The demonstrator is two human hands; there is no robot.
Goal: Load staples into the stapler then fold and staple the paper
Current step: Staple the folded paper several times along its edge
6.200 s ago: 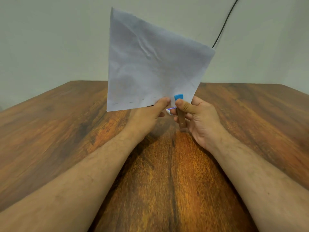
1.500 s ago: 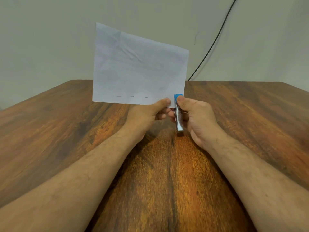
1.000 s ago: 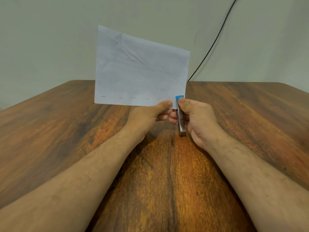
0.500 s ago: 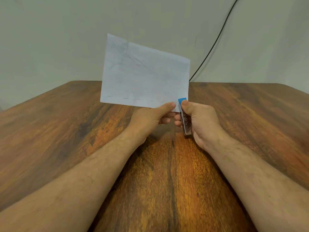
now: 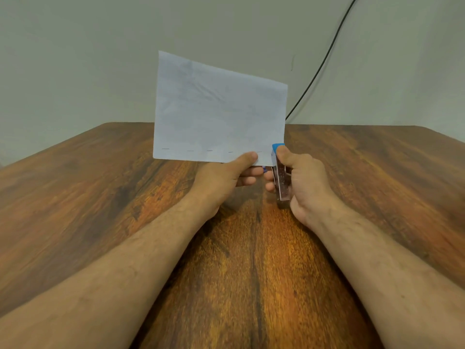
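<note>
Holding paper upright above table, we pinch bottom edge with left hand; long axis runs left-right. Right hand grips stapler at bottom right corner, just beside left thumb. Stapler long axis points away from us, blue nose at paper edge.

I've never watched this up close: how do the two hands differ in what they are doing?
The left hand pinches the paper's lower edge with thumb on the near side; the right hand wraps round the stapler. The left thumb lies flat on the sheet; the right thumb presses the stapler's blue tip. Both are raised above the table.
</note>
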